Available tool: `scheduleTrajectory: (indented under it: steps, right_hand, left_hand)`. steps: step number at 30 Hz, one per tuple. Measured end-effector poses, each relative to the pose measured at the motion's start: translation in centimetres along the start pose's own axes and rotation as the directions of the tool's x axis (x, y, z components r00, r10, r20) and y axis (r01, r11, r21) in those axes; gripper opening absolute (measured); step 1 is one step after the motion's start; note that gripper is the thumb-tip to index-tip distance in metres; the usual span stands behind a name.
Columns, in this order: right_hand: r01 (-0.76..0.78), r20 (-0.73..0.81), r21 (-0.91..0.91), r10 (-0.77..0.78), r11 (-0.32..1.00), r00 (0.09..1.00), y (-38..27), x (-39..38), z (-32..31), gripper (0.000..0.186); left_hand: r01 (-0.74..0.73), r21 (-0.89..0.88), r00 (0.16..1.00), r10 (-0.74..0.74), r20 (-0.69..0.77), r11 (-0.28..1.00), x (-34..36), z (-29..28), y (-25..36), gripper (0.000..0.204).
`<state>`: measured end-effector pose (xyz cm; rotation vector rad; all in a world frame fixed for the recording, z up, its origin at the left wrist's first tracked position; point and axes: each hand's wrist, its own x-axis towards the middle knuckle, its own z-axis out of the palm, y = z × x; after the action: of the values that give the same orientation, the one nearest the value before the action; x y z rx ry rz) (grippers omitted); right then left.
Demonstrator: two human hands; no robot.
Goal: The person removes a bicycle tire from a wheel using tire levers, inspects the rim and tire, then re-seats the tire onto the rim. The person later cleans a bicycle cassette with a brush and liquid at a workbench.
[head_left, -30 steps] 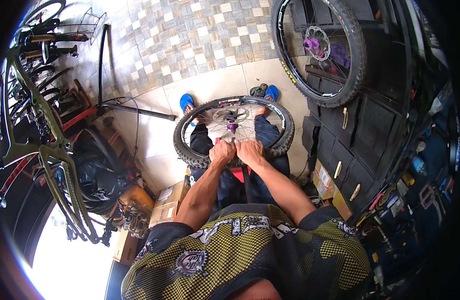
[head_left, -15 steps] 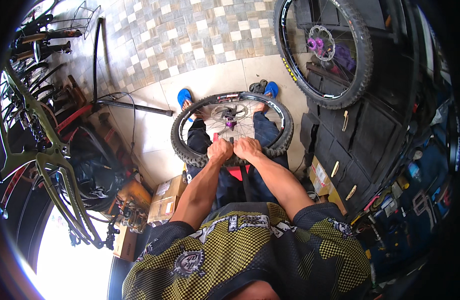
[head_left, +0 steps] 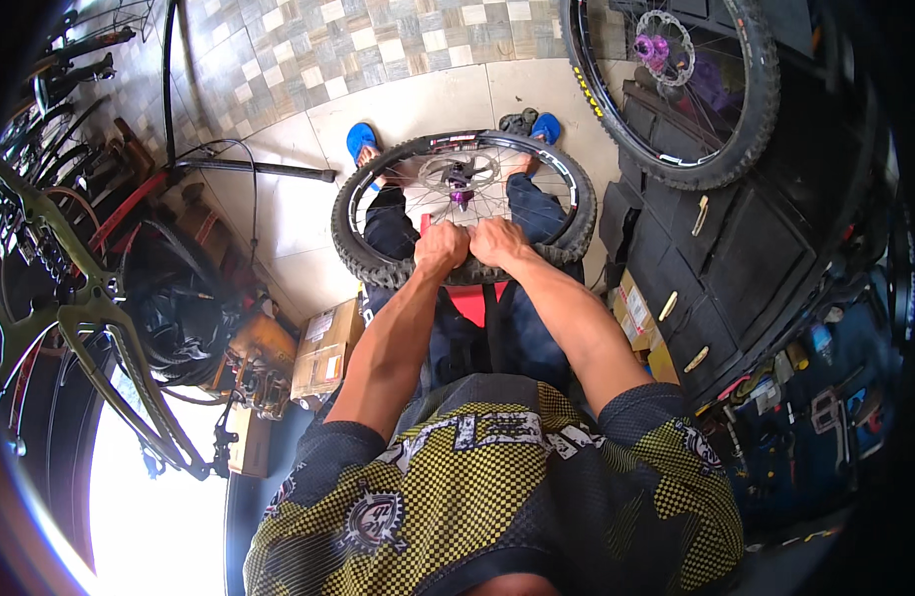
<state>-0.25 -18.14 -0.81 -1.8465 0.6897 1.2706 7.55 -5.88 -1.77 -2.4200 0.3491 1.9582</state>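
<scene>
A bicycle wheel with a purple hub, a disc rotor and a knobbly black tyre is tilted in front of me, between my legs. My left hand is closed over the tyre and rim at the wheel's near edge. Right beside it, my right hand grips the same edge, the two sets of knuckles almost touching. The fingertips are hidden beneath. A slim red piece shows by my left hand; its kind is unclear.
A second wheel leans at the upper right against black drawers. Tools lie at the lower right. To the left stand a green bike frame, a black-and-red stand and cardboard boxes.
Both hands and the near wheel edge sit higher in the picture, partly because the view shifted. A dark tip that stood up between my hands no longer shows.
</scene>
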Motion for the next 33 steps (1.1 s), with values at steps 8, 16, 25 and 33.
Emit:
scheduleTrajectory:
  steps: [8,16,25,33]
  right_hand:
    - [0.002,-0.051,0.048,0.001,0.999,0.999,0.8,-1.0,4.7,0.05]
    - [-0.068,-0.133,0.105,0.082,0.992,0.988,1.2,-3.0,5.7,0.061]
    - [-0.003,0.013,-0.039,0.004,0.999,1.0,-0.3,-3.2,5.4,0.05]
    - [-0.031,0.056,0.005,0.031,0.999,0.998,-0.1,-1.9,5.2,0.04]
  left_hand:
    - [-0.041,0.052,0.993,0.047,-0.11,0.998,-1.3,3.9,-3.1,0.058]
    - [-0.052,0.065,0.958,0.069,-0.277,0.996,-3.6,4.0,-3.1,0.062]
    - [-0.054,0.065,0.965,0.069,-0.253,0.996,-4.6,3.6,-3.2,0.066]
    - [-0.048,0.164,0.996,0.061,-0.072,0.985,-4.2,2.7,-2.9,0.067]
